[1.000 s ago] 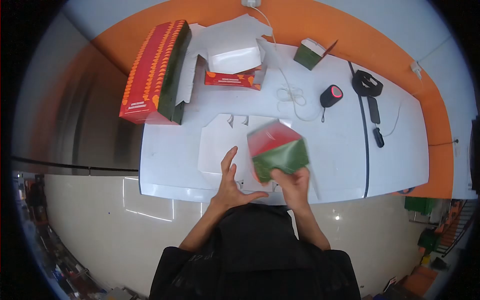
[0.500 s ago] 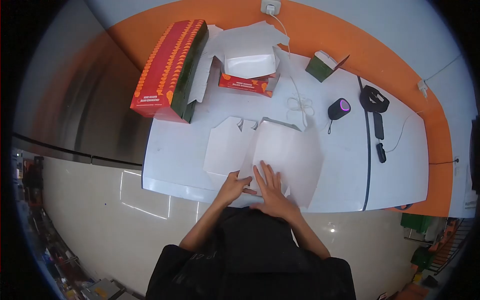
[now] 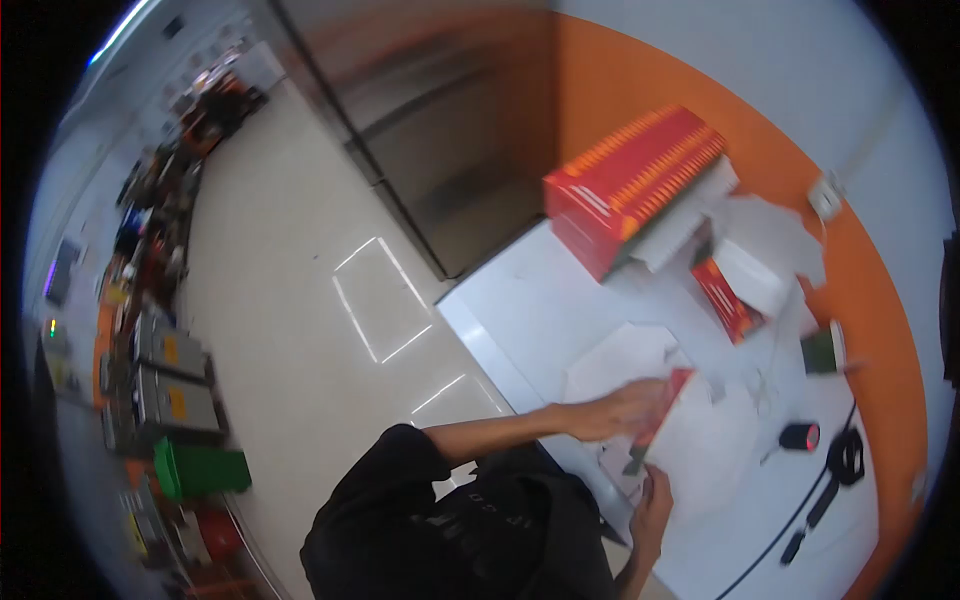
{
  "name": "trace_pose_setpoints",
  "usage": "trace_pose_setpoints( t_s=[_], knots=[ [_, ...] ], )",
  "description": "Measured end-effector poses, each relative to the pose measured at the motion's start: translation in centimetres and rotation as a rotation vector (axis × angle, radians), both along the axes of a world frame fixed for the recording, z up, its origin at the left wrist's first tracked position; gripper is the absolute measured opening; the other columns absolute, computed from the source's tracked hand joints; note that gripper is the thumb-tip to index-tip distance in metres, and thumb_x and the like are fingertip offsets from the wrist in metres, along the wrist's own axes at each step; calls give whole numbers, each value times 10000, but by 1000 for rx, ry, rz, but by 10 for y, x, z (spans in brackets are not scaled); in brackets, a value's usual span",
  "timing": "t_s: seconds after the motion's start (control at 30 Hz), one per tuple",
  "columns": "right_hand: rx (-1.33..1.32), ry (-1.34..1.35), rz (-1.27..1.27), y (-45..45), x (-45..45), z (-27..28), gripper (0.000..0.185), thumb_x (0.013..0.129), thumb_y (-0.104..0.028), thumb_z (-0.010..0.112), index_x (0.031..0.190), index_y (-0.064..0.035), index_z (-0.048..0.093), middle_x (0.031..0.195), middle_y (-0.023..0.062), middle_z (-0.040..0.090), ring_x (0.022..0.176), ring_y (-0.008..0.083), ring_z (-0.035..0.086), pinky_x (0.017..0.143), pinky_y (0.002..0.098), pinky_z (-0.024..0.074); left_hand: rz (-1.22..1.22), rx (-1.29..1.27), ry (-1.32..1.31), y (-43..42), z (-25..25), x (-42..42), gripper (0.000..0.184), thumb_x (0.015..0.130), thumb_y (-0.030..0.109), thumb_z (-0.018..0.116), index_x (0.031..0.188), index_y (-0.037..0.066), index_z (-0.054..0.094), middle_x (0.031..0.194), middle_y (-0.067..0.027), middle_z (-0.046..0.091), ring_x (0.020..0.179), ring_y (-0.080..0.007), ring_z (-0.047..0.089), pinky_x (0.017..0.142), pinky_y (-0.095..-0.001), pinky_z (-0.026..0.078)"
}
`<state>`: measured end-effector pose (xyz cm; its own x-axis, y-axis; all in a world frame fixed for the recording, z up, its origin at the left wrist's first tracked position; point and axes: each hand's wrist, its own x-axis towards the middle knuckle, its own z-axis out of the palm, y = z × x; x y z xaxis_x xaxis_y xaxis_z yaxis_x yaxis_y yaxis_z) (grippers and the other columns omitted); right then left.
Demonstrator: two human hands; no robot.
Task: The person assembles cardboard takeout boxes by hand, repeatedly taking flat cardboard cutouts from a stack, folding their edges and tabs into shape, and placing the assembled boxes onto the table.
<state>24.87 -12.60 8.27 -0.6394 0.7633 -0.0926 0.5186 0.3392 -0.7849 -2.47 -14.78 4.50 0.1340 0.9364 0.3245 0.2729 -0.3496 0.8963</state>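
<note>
While a red box (image 3: 640, 185) and speaker (image 3: 795, 437) stood farther off on the desk (image 3: 520, 300), the cardboard sheet (image 3: 705, 450) lay near, by the left hand (image 3: 622, 408) and right hand (image 3: 652, 508), whether their blurred fingers gripped it being impossible to tell.

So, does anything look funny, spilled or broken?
Nothing looks spilled or broken, though blur could hide small tears. The open, white-lined red cardboard box looks messiest: its white flaps jut unevenly beside the long red-and-orange cardboard box.
</note>
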Motion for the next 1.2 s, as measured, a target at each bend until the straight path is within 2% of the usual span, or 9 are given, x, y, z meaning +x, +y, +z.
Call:
trace_pose_setpoints(
  t_s=[0.1, 0.17, 0.3, 0.37, 0.47, 0.8, 0.93, 1.03, 1.2],
  knots=[
    [-290, -29, 72, 13, 8, 24, 341, 981, 3, 587, 1316, -11, 651, 1431, 230, 578, 1297, 385, 569, 1102, 462, 443, -96, 156, 197, 4, 39, 17, 485, 1018, 285, 650, 1445, 90, 530, 1645, -207, 317, 1560, -435, 207, 1268, -555, 188],
    [-316, 157, -48, 14, 7, 18, 296, 1001, 5, 565, 1278, -4, 668, 1194, 183, 683, 1128, 359, 648, 1033, 434, 486, -172, 272, 158, 10, 39, 28, 307, 992, 233, 684, 1262, 91, 646, 1550, -187, 450, 1536, -438, 253, 1254, -567, 225],
    [-392, 182, -150, 46, 49, -32, 344, 998, -20, 596, 1338, -23, 647, 1325, 195, 658, 1223, 355, 620, 1100, 435, 448, -85, 479, 153, 21, 33, 47, 135, 954, 164, 724, 1024, 80, 645, 1225, -118, 600, 1377, -390, 434, 1168, -569, 333],
    [-258, 108, -205, 25, 19, 21, 320, 1006, -101, 652, 1294, 37, 669, 1220, 209, 708, 1114, 338, 666, 1017, 427, 504, 5, 535, 51, 27, 20, 61, 122, 943, 142, 733, 983, 79, 636, 1110, -89, 606, 1279, -365, 502, 1123, -571, 368],
    [-137, 83, -226, 8, 6, 54, 320, 1029, -164, 660, 1234, 79, 693, 1092, 200, 747, 968, 286, 693, 912, 394, 551, 307, 475, -162, 25, 32, 68, 126, 926, 120, 747, 972, 79, 638, 1073, -73, 612, 1212, -343, 534, 1095, -566, 383],
    [-144, -109, -271, 5, -18, 124, 292, 1037, -135, 662, 1231, 81, 691, 1060, 195, 742, 971, 250, 709, 819, 365, 586, -22, 260, 161, 15, 48, 55, 222, 889, 247, 797, 928, 49, 706, 966, -116, 655, 1103, -328, 585, 962, -520, 447],
    [907, 275, -166, 6, -6, 129, 230, 1005, -45, 690, 1188, 90, 661, 1177, 222, 680, 1016, 329, 694, 847, 424, 594, 95, 14, 15, 17, 47, 36, 313, 891, 308, 806, 886, 8, 716, 851, -129, 661, 961, -328, 612, 859, -446, 481],
    [780, 730, -283, 25, 14, 110, 223, 1009, -78, 690, 1163, 74, 635, 1262, 236, 640, 1058, 377, 674, 928, 478, 569, 123, -235, -198, 8, 58, 22, 358, 923, 339, 787, 894, -7, 702, 861, -150, 655, 925, -339, 607, 831, -436, 485],
    [524, 110, 0, 34, 10, 102, 366, 1041, -213, 653, 1304, 42, 654, 1577, 280, 413, 1413, 414, 466, 1098, 524, 464, 18, -289, -173, -8, 62, 25, 336, 1015, 309, 684, 1011, -26, 657, 1007, -197, 638, 982, -350, 601, 873, -450, 480]
  ],
)
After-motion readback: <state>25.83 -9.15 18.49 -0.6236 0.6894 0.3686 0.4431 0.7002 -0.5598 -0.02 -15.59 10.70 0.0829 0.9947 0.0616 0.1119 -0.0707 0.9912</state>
